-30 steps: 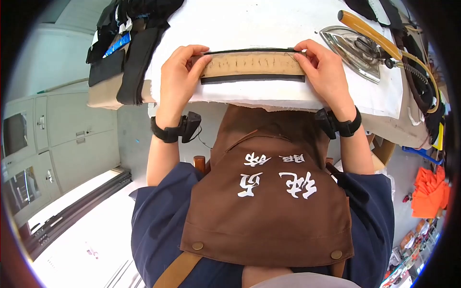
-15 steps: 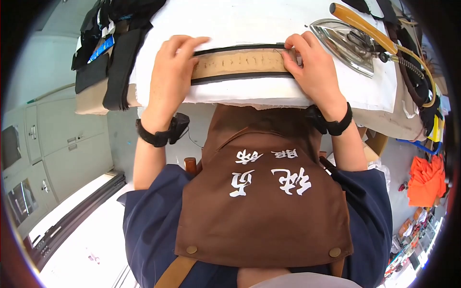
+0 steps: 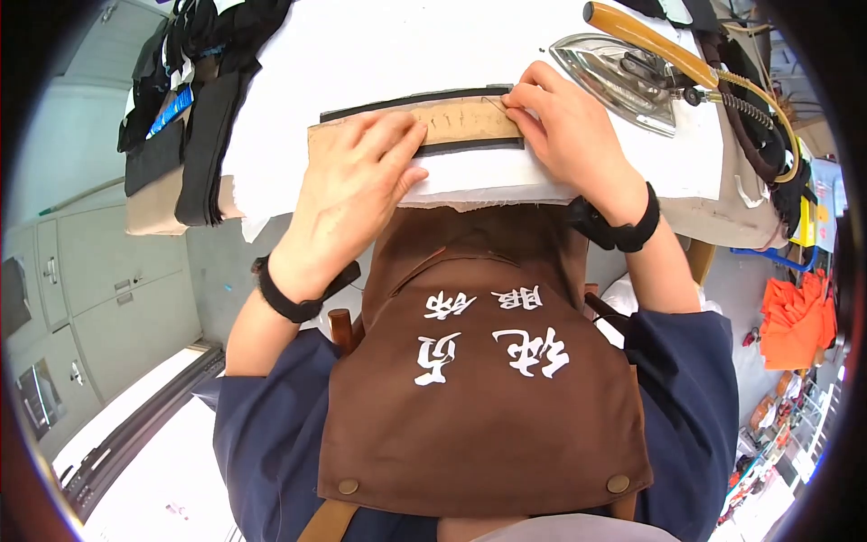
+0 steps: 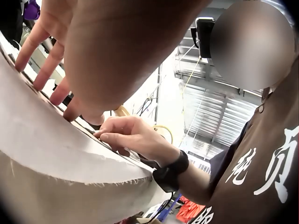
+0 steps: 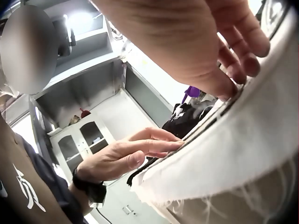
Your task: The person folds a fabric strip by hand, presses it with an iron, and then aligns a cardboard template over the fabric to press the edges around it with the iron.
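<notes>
A tan cardboard-like strip (image 3: 459, 120) with a row of small marks lies over a black fabric strip (image 3: 479, 144), whose dark edges show along both long sides. Straight fingers of my left hand (image 3: 352, 176) rest on the tan strip's left half and cover much of it. In the right wrist view the left hand (image 5: 119, 158) lies low along the table edge. At the other end, my right hand (image 3: 569, 131) pinches the tan strip's corner between thumb and forefinger, beside a thin dark thread. Both strips lie on white cloth (image 3: 388, 45).
A steam iron (image 3: 614, 81) with a wooden handle rests at the back right, its hose (image 3: 772, 113) trailing off the right side. Dark fabric pieces (image 3: 208, 144) are stacked at the left edge. The cloth's frayed edge (image 3: 488, 203) hangs at the table's front.
My left hand has let go of the strip's left end, lifted, and come down flat on top of it. The right hand keeps at the right end. The view has shifted slightly.
</notes>
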`<state>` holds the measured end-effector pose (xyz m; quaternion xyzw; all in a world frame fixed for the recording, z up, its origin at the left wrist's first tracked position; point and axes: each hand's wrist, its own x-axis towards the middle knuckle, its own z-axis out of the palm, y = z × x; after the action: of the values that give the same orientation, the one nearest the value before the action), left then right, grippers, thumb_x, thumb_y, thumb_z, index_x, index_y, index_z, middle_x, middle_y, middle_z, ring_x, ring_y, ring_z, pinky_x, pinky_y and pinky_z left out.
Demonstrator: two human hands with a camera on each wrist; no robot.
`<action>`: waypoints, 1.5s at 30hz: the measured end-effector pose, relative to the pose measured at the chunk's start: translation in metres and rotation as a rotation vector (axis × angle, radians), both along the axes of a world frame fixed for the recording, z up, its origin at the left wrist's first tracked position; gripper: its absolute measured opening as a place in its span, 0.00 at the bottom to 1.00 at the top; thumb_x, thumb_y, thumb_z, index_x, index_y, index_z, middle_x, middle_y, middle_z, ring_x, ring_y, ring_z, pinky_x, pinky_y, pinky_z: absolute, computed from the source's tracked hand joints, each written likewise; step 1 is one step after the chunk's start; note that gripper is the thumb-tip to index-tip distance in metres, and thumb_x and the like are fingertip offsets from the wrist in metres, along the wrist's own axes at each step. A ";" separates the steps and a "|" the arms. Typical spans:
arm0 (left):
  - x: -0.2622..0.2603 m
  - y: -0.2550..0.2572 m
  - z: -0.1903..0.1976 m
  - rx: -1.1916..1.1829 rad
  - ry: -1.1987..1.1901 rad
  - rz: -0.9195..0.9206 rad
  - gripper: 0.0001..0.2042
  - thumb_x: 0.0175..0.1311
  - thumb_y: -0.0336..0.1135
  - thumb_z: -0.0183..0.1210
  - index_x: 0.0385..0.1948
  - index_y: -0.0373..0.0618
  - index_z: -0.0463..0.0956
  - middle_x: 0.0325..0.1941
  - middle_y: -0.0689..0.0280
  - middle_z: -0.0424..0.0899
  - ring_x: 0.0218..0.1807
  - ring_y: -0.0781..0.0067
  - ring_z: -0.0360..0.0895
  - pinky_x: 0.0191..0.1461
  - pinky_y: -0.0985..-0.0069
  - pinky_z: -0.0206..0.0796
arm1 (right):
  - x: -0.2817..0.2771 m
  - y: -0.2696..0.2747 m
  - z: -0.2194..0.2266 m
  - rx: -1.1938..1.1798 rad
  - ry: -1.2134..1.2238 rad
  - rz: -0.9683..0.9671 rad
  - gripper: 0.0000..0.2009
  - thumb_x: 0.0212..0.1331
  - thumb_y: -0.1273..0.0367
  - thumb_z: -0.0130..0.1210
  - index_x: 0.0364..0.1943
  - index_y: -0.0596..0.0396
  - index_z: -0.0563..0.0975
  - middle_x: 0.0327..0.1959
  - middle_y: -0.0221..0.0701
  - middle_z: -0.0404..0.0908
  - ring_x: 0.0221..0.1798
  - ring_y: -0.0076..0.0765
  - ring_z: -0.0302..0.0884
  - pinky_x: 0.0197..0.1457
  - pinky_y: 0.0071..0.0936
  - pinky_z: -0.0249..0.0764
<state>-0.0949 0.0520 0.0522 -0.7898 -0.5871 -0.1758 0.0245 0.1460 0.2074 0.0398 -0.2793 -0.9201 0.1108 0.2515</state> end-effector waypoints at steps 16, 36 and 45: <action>0.023 -0.009 -0.032 0.057 -0.036 0.111 0.27 0.65 0.46 0.71 0.68 0.60 0.81 0.68 0.61 0.79 0.69 0.55 0.73 0.66 0.58 0.68 | -0.031 0.061 0.022 -0.339 -0.290 0.234 0.13 0.56 0.75 0.70 0.44 0.61 0.80 0.33 0.39 0.85 0.38 0.43 0.83 0.44 0.38 0.79; 0.022 0.012 -0.019 0.128 -0.054 0.195 0.30 0.65 0.34 0.71 0.71 0.45 0.77 0.49 0.65 0.85 0.48 0.60 0.80 0.53 0.65 0.74 | -0.020 0.038 0.004 -0.131 -0.095 0.305 0.23 0.61 0.80 0.62 0.61 0.51 0.83 0.40 0.37 0.80 0.43 0.49 0.82 0.49 0.41 0.79; 0.022 0.027 -0.020 0.060 -0.052 0.230 0.29 0.63 0.35 0.72 0.69 0.57 0.82 0.42 0.65 0.77 0.43 0.61 0.74 0.49 0.64 0.72 | -0.015 0.031 -0.007 -0.054 -0.028 0.289 0.08 0.67 0.67 0.64 0.43 0.53 0.89 0.38 0.38 0.80 0.45 0.48 0.81 0.49 0.41 0.78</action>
<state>-0.0731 0.0789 0.0327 -0.7113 -0.6688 -0.2097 0.0530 0.1307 0.2385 0.0333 -0.1520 -0.9508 0.1666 0.2124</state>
